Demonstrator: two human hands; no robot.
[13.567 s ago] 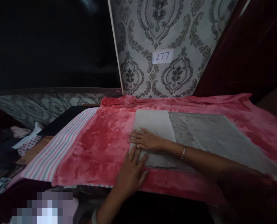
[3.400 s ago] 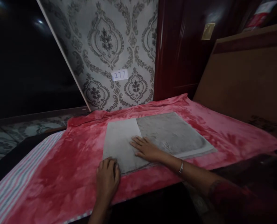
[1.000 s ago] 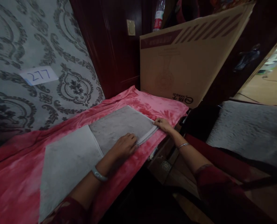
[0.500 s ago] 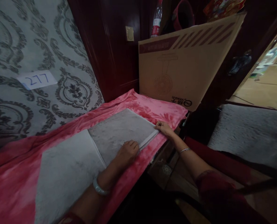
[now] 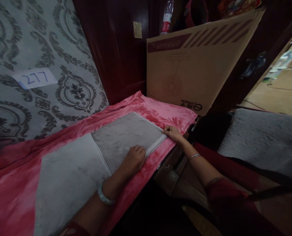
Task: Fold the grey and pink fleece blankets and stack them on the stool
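I see the grey cloth lying flat on a red and pink blanket, with a paler part on one side and a darker part on the other. My right hand pinches the cloth at its corner, thumb and finger pressed together. My left hand rests on the near edge with its fingers bent, and I can't tell if they grip it. I have a thick pale bangle on my left wrist and a thin shiny one on my right. A big brown box stands just past the blanket, and a bottle shows above it. A paper saying 277 is on the patterned wall
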